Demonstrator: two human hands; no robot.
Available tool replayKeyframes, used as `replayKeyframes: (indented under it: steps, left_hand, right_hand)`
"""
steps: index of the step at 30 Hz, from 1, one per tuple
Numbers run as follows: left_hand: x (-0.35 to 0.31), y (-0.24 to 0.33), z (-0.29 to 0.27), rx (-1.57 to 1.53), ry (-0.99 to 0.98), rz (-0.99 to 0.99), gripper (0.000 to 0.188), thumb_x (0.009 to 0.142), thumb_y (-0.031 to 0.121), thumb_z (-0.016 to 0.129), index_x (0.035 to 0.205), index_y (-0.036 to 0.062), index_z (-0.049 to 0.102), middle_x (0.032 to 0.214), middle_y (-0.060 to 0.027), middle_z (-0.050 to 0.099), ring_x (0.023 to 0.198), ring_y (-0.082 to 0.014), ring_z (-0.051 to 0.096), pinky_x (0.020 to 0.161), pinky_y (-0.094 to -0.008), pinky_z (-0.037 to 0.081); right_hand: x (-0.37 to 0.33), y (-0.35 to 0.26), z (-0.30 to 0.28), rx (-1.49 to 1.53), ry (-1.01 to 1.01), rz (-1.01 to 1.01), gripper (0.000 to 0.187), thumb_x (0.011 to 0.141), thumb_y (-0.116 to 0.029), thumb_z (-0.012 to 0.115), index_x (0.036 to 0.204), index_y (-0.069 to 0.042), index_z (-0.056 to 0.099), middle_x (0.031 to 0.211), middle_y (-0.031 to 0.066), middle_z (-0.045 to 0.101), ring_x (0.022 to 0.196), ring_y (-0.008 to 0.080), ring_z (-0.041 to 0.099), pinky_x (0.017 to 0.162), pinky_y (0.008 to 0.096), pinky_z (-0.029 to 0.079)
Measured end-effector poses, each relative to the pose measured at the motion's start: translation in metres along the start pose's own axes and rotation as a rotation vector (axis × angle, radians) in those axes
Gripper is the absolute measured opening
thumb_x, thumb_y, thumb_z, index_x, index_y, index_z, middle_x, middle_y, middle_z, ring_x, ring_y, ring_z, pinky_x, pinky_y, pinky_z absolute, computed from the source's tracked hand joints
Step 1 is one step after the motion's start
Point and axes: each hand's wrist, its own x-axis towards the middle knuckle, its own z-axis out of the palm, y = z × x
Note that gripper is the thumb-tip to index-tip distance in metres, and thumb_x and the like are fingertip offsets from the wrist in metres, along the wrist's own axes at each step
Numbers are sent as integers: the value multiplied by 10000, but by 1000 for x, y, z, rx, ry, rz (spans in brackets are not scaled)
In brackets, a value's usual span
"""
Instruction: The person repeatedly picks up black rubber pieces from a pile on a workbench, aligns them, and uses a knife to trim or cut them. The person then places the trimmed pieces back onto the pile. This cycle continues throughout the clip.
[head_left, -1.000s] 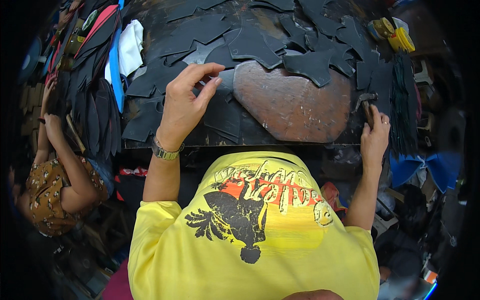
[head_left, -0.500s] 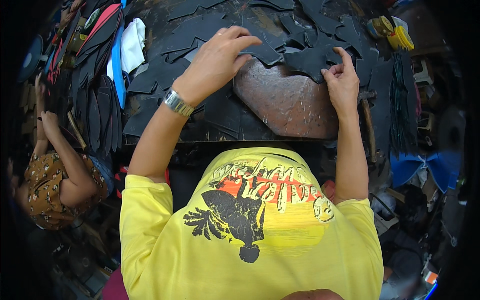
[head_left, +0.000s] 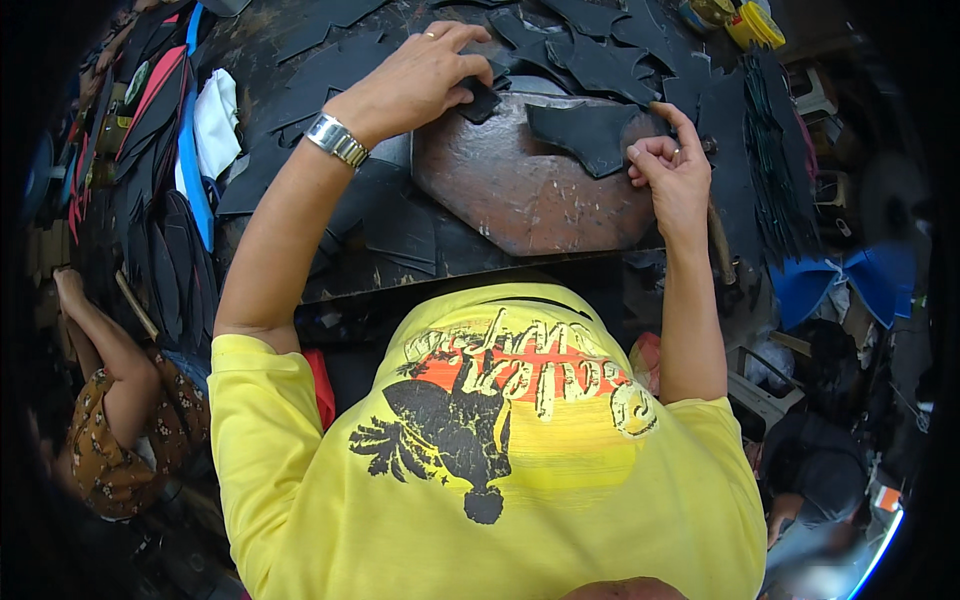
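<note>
A brown, scuffed board (head_left: 520,200) lies at the table's near edge. Across its upper right rests a notched black leather-like piece (head_left: 590,135). Its right end lies between the thumb and index finger of my right hand (head_left: 675,165), while the other fingers curl in. Beyond the board's upper left corner, my left hand (head_left: 430,80) is bent over a smaller dark piece (head_left: 482,101), pinched at its fingertips; part of that piece is hidden by the fingers. A metal watch (head_left: 338,138) circles my left wrist.
Many cut black pieces (head_left: 590,65) cover the table behind the board. At left stand stacked dark pieces (head_left: 180,250), a blue strip (head_left: 190,160) and white cloth (head_left: 217,125). A wooden handle (head_left: 720,245) lies right of my forearm. Another person (head_left: 125,420) sits at left.
My left hand has drawn back toward the board's upper left and now has a small dark piece at its fingertips. The notched piece lies more fully over the board. The whole view has shifted slightly.
</note>
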Motion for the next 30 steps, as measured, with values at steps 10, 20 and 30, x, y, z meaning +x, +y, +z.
replayKeyframes:
  steps: [10, 20, 30]
  left_hand:
    - [-5, 13, -55, -111, 102, -19, 124, 979, 221, 693, 1062, 129, 695, 1111, -21, 715, 1037, -221, 622, 1029, -365, 405]
    - [-26, 78, 15, -515, 227, -61, 123, 903, 131, 707, 996, 56, 676, 903, -151, 720, 854, -368, 702, 772, -451, 537]
    - [-17, 85, 37, -382, 220, -84, 81, 922, 163, 676, 966, 98, 695, 931, -85, 678, 924, -312, 664, 821, -451, 472]
  right_hand:
    - [7, 2, 3, -350, -16, -245, 499, 893, 0, 699, 1377, -81, 611, 933, 27, 675, 795, 100, 620, 719, 267, 529]
    - [13, -6, 38, -802, -347, -678, 550, 867, -60, 718, 1399, -108, 587, 1351, 132, 638, 1327, 338, 543, 1161, 503, 350]
    - [8, -4, 27, -843, -283, -648, 620, 844, -42, 677, 1449, -115, 561, 1387, 133, 602, 1303, 341, 518, 1159, 493, 342]
